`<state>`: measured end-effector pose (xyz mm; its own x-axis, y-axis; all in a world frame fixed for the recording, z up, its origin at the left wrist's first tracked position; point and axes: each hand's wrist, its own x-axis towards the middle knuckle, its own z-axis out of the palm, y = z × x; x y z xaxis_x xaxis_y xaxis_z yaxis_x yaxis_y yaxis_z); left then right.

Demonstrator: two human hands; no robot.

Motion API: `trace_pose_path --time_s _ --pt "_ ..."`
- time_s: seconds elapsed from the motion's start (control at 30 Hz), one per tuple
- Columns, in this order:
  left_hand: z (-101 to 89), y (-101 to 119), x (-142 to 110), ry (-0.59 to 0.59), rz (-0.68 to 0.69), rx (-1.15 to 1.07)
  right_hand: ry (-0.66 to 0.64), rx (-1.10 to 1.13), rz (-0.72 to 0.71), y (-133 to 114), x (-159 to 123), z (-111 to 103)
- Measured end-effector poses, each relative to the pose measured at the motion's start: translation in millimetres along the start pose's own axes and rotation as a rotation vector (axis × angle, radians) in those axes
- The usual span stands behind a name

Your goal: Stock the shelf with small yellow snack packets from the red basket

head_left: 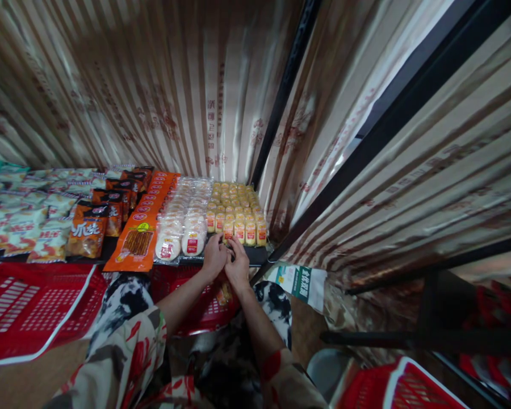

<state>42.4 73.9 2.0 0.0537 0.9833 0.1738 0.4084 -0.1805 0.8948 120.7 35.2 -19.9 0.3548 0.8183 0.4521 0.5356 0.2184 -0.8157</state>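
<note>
My left hand (214, 255) and my right hand (237, 262) meet at the front edge of a low dark shelf (258, 257). Both have their fingers curled round a small yellow snack pack (229, 232) at the front of a block of yellow packs (235, 209). What exactly sits inside the fingers is partly hidden. Left of the hands lie clear bags of round white cakes (183, 218), then orange packets (147, 224) and brown-orange bags (89, 227).
White snack bags (21, 221) fill the shelf's left end. A red plastic basket (204, 309) sits under my forearms, another (29, 309) to the left, a third (402, 386) at lower right. Striped curtain and black frame bars (281, 96) enclose the shelf.
</note>
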Motion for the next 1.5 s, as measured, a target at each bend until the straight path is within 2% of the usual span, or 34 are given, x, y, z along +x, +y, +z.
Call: trace_pose_path --time_s 0.37,0.6,1.07,1.5 --pt "-3.6 4 1 -0.016 0.06 0.13 -0.001 -0.051 -0.058 -3 3 -4" --pt "-4.1 0 -5 -0.011 0.12 0.137 0.108 -0.255 -0.124 -3 5 -16" --pt "-1.6 -5 -4 -0.042 0.165 0.145 0.022 -0.307 -0.115 7 4 -17" --pt "-1.8 -10 -9 -0.065 0.216 0.206 0.013 -0.342 -0.114 8 2 -16"
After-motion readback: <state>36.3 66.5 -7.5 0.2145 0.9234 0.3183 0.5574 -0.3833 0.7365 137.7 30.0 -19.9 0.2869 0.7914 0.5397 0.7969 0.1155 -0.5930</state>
